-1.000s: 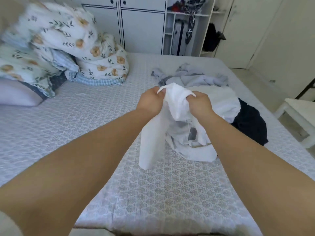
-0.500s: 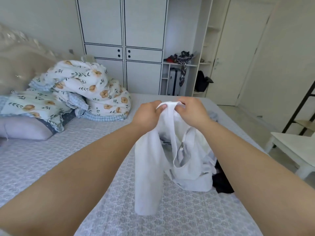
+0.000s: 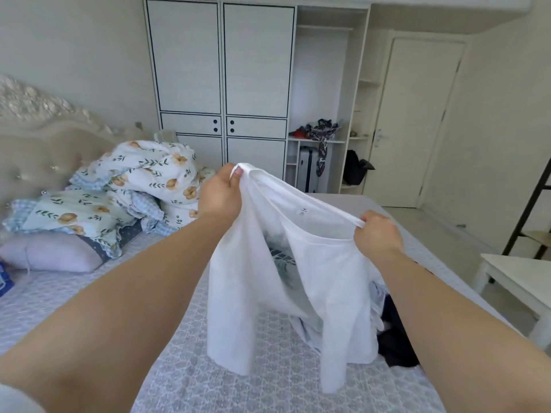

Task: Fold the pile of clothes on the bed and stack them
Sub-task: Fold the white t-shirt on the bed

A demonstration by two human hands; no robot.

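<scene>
A white T-shirt (image 3: 325,281) hangs in the air above the bed (image 3: 268,383), its neck opening stretched between my hands. My left hand (image 3: 220,193) pinches one shoulder of the shirt up high. My right hand (image 3: 377,234) grips the other shoulder, lower and to the right. A dark print shows faintly through the fabric. Behind and under the hanging shirt lies the rest of the clothes pile, with a black garment (image 3: 396,344) and some pale blue cloth (image 3: 310,329) partly hidden.
A floral duvet (image 3: 149,171) and pillows (image 3: 53,251) are heaped at the head of the bed on the left. A white wardrobe (image 3: 220,70) with open shelves stands behind. A white low table (image 3: 518,281) sits right of the bed.
My hands have lifted the white shirt higher and pulled apart, spreading the neck opening wide. My view has tilted up toward the wardrobe.
</scene>
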